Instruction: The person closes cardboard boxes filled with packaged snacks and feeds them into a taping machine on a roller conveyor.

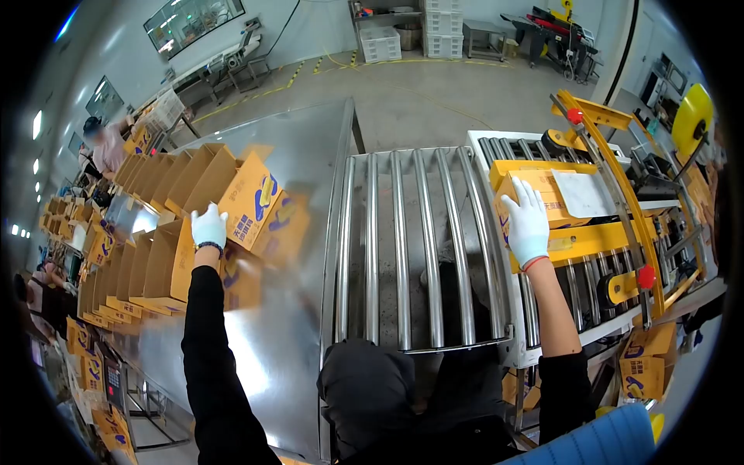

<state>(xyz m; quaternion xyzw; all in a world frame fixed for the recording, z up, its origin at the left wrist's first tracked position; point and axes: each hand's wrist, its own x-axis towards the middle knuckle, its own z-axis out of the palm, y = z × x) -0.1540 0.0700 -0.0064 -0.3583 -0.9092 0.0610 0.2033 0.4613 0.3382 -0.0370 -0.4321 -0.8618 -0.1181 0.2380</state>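
My left hand (pixel 208 228), in a white glove, is at the edge of an open orange cardboard carton (pixel 252 200) at the front of a row. Its fingers look curled onto the cardboard, though the fingertips are partly hidden. A second row of open cartons (pixel 168 260) stands just nearer to me. My right hand (pixel 528 222), also white-gloved, lies with spread fingers on the near end of a closed carton (pixel 536 192). That carton sits between the yellow guide rails (pixel 585 242) of a roller machine, with a white sheet (pixel 583 193) on its top.
A steel table (pixel 291 147) carries the carton rows. Bare steel rollers (pixel 399 248) run between table and machine. A yellow frame (pixel 612 178) with red knobs spans the machine. Other people (pixel 108 147) stand at the far left. White crates (pixel 381 44) are by the back wall.
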